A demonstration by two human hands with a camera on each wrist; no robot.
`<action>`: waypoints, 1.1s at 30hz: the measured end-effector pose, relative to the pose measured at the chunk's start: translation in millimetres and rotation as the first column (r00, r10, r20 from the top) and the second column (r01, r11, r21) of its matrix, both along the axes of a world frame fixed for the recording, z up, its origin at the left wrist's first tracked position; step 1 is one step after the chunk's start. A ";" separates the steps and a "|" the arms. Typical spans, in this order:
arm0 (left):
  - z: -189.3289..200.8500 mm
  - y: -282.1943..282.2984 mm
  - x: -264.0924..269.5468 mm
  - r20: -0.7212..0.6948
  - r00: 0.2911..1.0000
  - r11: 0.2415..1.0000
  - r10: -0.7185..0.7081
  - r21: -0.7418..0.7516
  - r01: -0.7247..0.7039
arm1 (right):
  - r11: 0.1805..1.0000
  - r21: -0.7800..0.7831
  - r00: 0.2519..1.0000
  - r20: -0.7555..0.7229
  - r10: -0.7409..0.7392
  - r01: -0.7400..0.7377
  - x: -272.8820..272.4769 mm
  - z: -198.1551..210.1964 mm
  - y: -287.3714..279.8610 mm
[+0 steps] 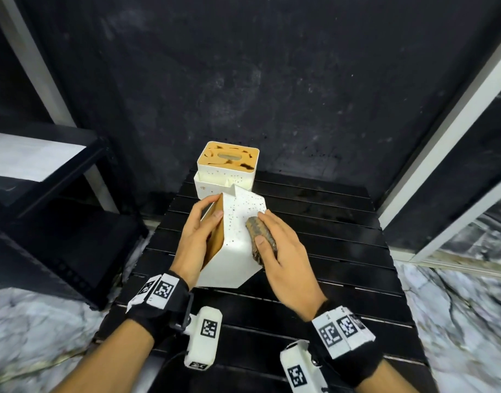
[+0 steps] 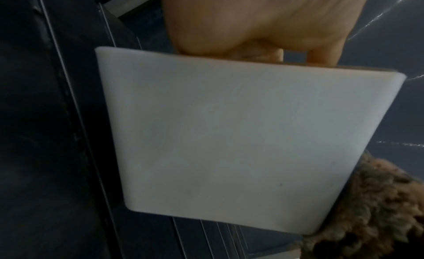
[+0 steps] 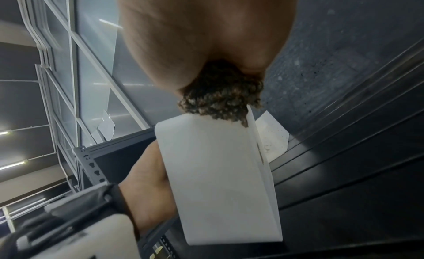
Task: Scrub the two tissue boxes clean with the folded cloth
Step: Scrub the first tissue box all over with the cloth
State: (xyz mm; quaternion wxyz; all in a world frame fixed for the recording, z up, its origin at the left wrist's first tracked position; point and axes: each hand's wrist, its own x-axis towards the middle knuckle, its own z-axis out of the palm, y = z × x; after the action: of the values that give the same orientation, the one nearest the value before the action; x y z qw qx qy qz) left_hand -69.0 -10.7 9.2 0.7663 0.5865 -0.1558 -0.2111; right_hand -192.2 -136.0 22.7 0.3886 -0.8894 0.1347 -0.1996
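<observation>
A white tissue box [image 1: 238, 222] speckled with dark spots is tilted up off the black slatted table [image 1: 328, 251]. My left hand [image 1: 199, 236] grips its left edge, fingers curled over its tan lid. My right hand [image 1: 280, 245] holds a folded brown cloth [image 1: 262, 239] pressed against the box's right face. In the left wrist view the box's plain white bottom [image 2: 229, 139] fills the frame, with the cloth [image 2: 371, 208] at its lower right. The right wrist view shows the cloth [image 3: 220, 96] under my palm, on the box [image 3: 220, 181]. A second box [image 1: 226, 168], with a stained tan lid, stands behind.
A black metal shelf unit [image 1: 53, 199] stands left of the table. A dark speckled wall [image 1: 272, 80] rises behind the boxes. White-framed glass panels [image 1: 456, 165] run along the right. Marble-patterned floor [image 1: 456, 321] surrounds the table.
</observation>
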 end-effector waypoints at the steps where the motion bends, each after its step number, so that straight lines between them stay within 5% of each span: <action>1: -0.4 1.4 -0.5 0.000 1.000 1.000 0.009 0.008 -0.009 | 1.000 0.002 1.000 0.012 -0.007 0.007 -0.5 -1.5 3.2; 11: 8.4 3.3 1.6 -0.009 0.990 0.989 0.141 0.049 -0.140 | 0.998 -0.061 1.000 -0.014 -0.003 0.002 1.1 -3.6 25.2; 22: 8.0 0.1 4.7 0.022 0.990 0.986 0.140 0.085 -0.141 | 0.997 0.055 0.989 -0.140 -0.050 0.058 84.7 16.6 -42.8; 33: 6.1 1.9 5.7 0.013 0.990 0.988 0.143 0.063 -0.144 | 0.994 -0.102 0.996 -0.087 0.019 -0.027 -12.4 -5.1 21.0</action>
State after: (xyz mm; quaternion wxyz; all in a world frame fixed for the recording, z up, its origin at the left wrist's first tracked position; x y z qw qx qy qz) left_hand -63.4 -8.8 15.2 0.7597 0.6212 -0.1095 -0.1579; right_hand -204.6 -115.1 17.6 0.3384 -0.9175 0.1304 -0.1636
